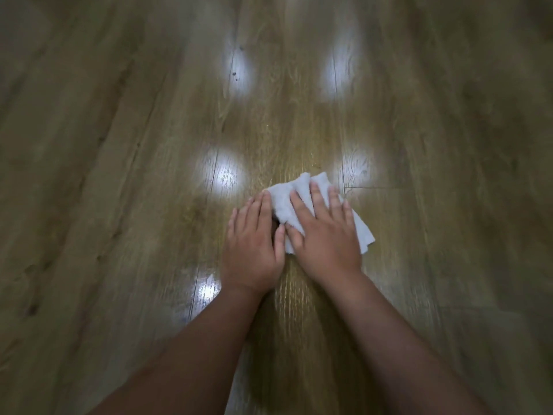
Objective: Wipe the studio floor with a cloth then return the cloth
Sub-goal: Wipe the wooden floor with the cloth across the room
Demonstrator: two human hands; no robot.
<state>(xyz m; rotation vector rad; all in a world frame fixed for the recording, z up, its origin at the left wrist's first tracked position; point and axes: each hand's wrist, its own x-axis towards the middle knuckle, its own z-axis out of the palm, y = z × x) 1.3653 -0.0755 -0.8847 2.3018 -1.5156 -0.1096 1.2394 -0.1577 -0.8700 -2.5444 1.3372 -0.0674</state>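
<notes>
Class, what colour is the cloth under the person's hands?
Pale grey-white cloth, plain and unpatterned, seen in the head view.

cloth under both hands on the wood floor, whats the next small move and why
Probably push the cloth forward along the floor. The right hand lies flat on it with straight fingers, the left hand presses its left edge, and small specks dot the boards just ahead of the cloth, so that strip likely wants wiping next.
</notes>
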